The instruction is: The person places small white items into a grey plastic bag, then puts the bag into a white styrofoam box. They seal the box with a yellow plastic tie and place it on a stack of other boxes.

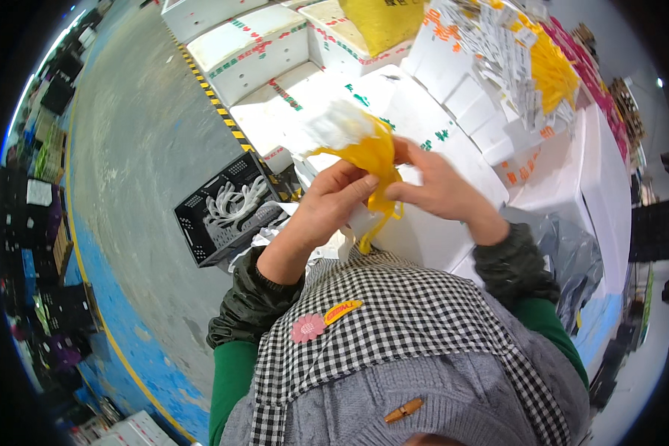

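A bundle of yellow plastic netting (374,153) with white tags (340,124) at its far end is in front of my chest, blurred at the tags. My left hand (334,195) pinches its gathered middle between thumb and fingers. On the other side, my right hand (443,187) has its thumb at the bundle's edge and its fingertips partly hidden behind it. Loose yellow strands hang down towards my checked apron (390,312). Below the hands lies a white foam box lid (440,223) with green printing.
White foam boxes (256,56) with printed tape stand ahead. At upper right, tagged yellow net bags (552,72) are heaped on foam boxes. A black plastic crate (200,223) holding white straps (234,203) sits at left, beside black-and-yellow floor tape (217,103). A grey plastic bag (571,256) lies at right.
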Demonstrator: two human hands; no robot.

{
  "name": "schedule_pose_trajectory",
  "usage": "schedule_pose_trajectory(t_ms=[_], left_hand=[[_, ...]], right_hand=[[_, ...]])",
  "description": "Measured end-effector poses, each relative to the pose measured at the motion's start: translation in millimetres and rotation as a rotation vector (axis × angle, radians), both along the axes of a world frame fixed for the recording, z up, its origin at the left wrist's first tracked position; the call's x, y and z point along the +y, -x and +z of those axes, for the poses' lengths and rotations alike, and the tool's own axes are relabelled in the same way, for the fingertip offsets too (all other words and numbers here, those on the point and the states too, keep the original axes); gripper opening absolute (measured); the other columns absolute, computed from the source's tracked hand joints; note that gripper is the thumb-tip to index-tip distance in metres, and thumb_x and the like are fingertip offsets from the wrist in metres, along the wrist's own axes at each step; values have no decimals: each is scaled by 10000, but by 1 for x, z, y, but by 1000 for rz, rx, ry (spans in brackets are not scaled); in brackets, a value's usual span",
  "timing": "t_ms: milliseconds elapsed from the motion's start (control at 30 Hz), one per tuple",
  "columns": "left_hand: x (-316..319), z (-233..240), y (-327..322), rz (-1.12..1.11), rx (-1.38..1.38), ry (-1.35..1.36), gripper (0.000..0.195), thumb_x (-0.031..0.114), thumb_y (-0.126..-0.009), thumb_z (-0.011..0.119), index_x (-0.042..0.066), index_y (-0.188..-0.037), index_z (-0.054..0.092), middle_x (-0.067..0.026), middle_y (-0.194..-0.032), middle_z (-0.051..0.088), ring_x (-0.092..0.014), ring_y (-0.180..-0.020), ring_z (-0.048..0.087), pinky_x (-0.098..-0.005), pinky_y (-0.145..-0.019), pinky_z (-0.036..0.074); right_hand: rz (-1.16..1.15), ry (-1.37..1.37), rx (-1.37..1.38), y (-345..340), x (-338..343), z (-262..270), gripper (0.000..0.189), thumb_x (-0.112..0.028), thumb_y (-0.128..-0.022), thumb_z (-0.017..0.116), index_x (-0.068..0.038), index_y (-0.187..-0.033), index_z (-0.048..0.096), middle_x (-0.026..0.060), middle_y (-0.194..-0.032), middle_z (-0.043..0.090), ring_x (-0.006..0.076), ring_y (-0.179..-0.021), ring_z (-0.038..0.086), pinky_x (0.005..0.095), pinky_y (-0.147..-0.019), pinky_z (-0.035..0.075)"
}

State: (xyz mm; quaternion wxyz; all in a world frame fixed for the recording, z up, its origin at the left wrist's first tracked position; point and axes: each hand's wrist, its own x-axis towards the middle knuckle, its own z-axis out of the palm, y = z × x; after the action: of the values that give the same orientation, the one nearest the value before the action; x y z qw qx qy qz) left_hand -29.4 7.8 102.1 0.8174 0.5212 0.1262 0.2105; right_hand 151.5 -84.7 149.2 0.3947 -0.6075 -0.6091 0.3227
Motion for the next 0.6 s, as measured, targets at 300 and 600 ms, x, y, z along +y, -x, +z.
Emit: schedule_pose_trajectory(t_ms=[300,600], left_hand=[[-3,-35,37,347,203,-4,245,86,-915,625,-1,-1144,626,4,-882,605,-53,-719,512,-208,-658,422],[-28,7,30,498,232,-1074,650,20,-730,765,77,-1328,516,-152,-1290,557,-174,-776,621,-275,-625,495]], right_hand=[[31,266,675,2,55,-52,234,-139,-884,677,-11,-1057,586,2,-769,613,85,-649,597,222,-620,503],[463,59,-552,-10,87,-42,321,-175,-752,698,27,-991,627,203,-889,666,360,-807,654,402,-695,516]])
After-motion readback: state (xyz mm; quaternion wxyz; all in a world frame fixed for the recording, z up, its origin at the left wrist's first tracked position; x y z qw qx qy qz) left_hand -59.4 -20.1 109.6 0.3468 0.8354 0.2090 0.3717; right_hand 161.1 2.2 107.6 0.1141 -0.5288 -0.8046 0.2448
